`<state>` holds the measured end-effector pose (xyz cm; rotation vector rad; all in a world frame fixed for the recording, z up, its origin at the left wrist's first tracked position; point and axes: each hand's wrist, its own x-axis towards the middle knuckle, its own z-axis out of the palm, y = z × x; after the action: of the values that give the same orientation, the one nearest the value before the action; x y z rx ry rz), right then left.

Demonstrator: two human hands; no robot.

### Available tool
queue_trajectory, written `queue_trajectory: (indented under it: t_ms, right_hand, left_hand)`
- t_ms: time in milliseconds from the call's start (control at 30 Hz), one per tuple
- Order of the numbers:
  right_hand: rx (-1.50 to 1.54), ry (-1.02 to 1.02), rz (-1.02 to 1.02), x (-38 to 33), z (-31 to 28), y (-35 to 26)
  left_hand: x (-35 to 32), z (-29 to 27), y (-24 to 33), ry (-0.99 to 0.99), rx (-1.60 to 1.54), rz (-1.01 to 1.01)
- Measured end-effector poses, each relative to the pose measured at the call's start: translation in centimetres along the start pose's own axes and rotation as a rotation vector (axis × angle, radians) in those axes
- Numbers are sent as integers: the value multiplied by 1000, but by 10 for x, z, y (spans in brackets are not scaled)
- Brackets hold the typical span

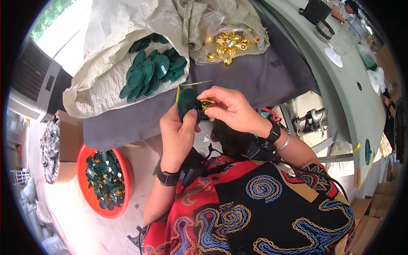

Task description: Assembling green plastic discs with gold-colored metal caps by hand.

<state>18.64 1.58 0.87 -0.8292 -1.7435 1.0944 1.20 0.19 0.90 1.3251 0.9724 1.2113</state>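
Note:
In front of my body, my left hand point(175, 129) grips a dark green plastic disc point(185, 100), thumb over its near edge. My right hand point(233, 109) pinches a small shiny gold piece point(206, 104) at the disc's right side; whether the two parts are joined I cannot tell. Just beyond my hands, a pile of similar green discs point(146, 74) spills from the mouth of a white woven sack point(91, 87). Farther right, loose gold pieces point(229, 44) lie in the opening of a beige sack point(255, 44). A thin yellow-green strip point(197, 83) lies behind the held disc.
Both sacks rest on a dark grey cloth point(140, 125). At lower left, a red tub point(128, 170) on the floor holds green discs with gold pieces. A cardboard box point(70, 148) stands beside it. A pale green table point(340, 89) curves along the right; another person point(340, 12) is far behind it.

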Motion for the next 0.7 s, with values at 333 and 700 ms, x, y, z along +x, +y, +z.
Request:
queue_trajectory:
  t_ms: [333, 700]
  right_hand:
    - [-687, -22, -362, -4, 6, 1]
    - [96, -141, 412, -3, 16, -7]
  left_hand:
    - [-10, 1, -13, 19, 219, 145]
    - [-23, 6, -10, 35, 856, 498]
